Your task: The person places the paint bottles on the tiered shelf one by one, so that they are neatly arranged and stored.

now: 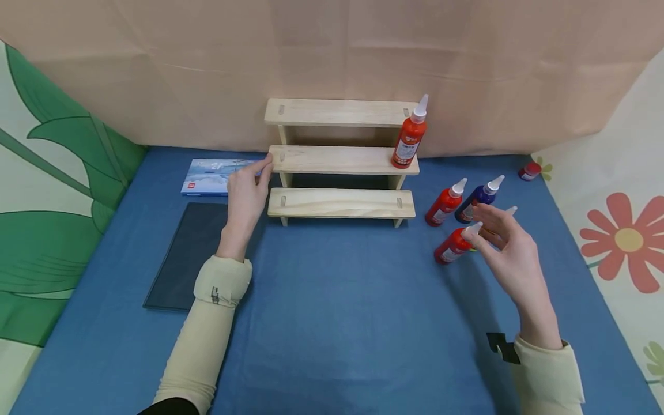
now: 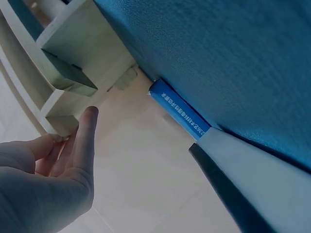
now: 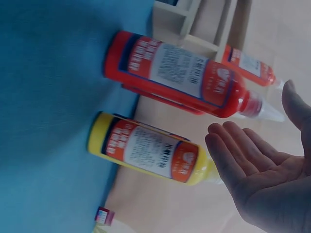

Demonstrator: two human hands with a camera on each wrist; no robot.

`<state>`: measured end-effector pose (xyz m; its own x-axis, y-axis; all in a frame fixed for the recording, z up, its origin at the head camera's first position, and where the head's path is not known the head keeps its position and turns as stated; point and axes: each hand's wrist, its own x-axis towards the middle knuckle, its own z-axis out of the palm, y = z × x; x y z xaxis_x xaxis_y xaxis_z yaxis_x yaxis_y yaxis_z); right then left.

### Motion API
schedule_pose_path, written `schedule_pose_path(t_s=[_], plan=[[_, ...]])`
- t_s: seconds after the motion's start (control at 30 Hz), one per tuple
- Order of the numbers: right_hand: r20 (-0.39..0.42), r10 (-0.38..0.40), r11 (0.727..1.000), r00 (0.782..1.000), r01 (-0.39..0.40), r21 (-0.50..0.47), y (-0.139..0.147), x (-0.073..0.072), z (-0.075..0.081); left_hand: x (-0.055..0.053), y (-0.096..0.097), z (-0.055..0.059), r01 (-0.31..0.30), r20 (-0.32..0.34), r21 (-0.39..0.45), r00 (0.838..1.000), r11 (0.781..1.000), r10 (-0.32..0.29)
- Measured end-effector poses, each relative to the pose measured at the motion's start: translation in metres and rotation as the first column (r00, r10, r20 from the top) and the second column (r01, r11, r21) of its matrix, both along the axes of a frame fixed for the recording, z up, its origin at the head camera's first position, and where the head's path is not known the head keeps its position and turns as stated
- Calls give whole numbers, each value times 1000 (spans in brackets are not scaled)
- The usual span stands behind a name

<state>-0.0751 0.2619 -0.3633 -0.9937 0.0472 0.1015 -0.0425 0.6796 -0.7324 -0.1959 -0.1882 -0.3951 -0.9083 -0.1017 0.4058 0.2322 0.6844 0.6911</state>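
A three-tier wooden shelf (image 1: 339, 158) (image 2: 63, 63) stands at the back of the blue cloth. One orange-red bottle (image 1: 410, 138) stands upright on the right end of its middle tier. My left hand (image 1: 259, 173) (image 2: 73, 136) touches the left end of that tier with straight fingers. My right hand (image 1: 487, 227) (image 3: 262, 165) hovers open, holding nothing, just above a group of bottles right of the shelf: a red bottle (image 1: 453, 245) (image 3: 180, 73) closest to the fingertips, a second red one (image 1: 445, 204), a blue one (image 1: 477, 202), and a yellow one (image 3: 146, 153) mostly hidden by the hand in the head view.
A blue booklet (image 1: 212, 176) (image 2: 180, 109) lies left of the shelf, with a dark flat slab (image 1: 187, 253) (image 2: 228, 194) in front of it. A small red-lidded jar (image 1: 529, 171) sits at the far right. A beige curtain hangs close behind the shelf.
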Motion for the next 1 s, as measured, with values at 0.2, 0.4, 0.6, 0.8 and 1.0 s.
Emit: schedule_pose_path(t_s=[0.2,0.4,0.6,0.8,1.0], plan=[[46,3,1000,999,-3,4,5,0,-14,0,2,-1,-1,-4,-6,1000,1000,1],[75,8,1000,997,-8,1,5,0,-22,-1,3,-1,7,-1,9,1000,1000,-7],[97,23,1000,995,-22,-17,7,0,-27,-1,3,-1,-3,13,8,1000,1000,3],[118,32,999,992,-30,-19,6,0,-31,0,2,0,-9,17,5,1000,1000,9],[133,60,998,989,-58,-20,5,0,-33,0,1,0,-8,16,10,1000,1000,8]])
